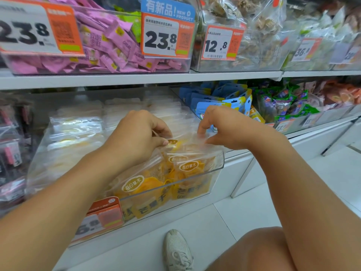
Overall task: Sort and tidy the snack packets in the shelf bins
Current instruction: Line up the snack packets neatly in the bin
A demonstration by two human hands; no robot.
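Both hands work at one clear packet [185, 142] of yellow dried fruit standing in the front bin [218, 165]: the left hand [140, 133] pinches its top edge, the right hand [218, 126] pinches the film just beside. The packet looks light, soft and slippery, likely best held by its sealed top strip. Similar packets crowd the clear bin on the lower shelf [244, 180]; pink sweets [109, 45] sit above, white floor tiles [244, 212] below.

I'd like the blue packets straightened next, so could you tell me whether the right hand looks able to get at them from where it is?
Probably yes: the right hand hovers beside the blue packets, whose bin is open-topped, with nothing between.
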